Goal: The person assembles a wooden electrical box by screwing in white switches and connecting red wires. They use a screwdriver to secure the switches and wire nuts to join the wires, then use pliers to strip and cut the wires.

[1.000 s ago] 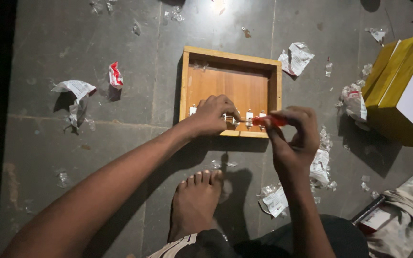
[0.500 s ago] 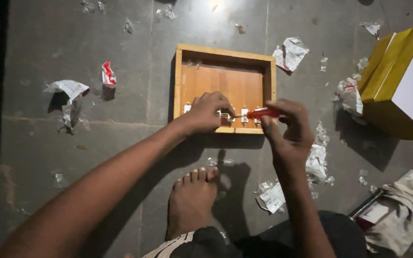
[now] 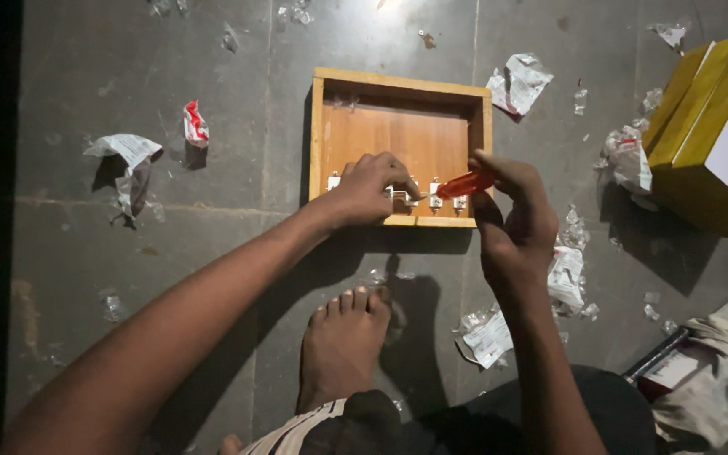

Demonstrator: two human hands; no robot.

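Wooden box (image 3: 398,139), shallow and open-topped, lies flat on grey tiled floor (image 3: 238,244) in upper centre of frame, pale rim all round, orange-brown base inside. Along its near rim sits a row of small white fittings (image 3: 436,200), approx. four or five visible, some part hidden by fingers. Left hand (image 3: 370,187) comes in from lower left, forearm crossing frame diagonally; fingers curled down and pressed onto the fittings at near rim, thumb and forefinger pinching at one of them, exact contact too small to confirm. Right hand (image 3: 511,223) rises from lower right, closed in a fist-like grip round a screwdriver with red translucent handle (image 3: 463,184); handle lies approx. horizontal, tip pointing left toward the fittings beside left hand's fingertips. Shaft mostly hidden; cannot tell if tip is seated in a screw. Bare foot (image 3: 343,345) planted on floor in lower centre, toes toward box, just short of near rim. Floor littered w/ torn wrappers: crumpled white paper (image 3: 128,156) at left, small red-and-white packet (image 3: 195,124) near it, white wrapper (image 3: 520,82) touching box's upper right corner area, more clear plastic and paper scraps (image 3: 566,274) right of right hand and below it. Yellow carton with white face (image 3: 718,139) stands at right edge, well apart from box. Grey cloth (image 3: 722,379) and a flat boxed item partly under it at lower right corner. Lighting dim, strong shadows below box and hands.
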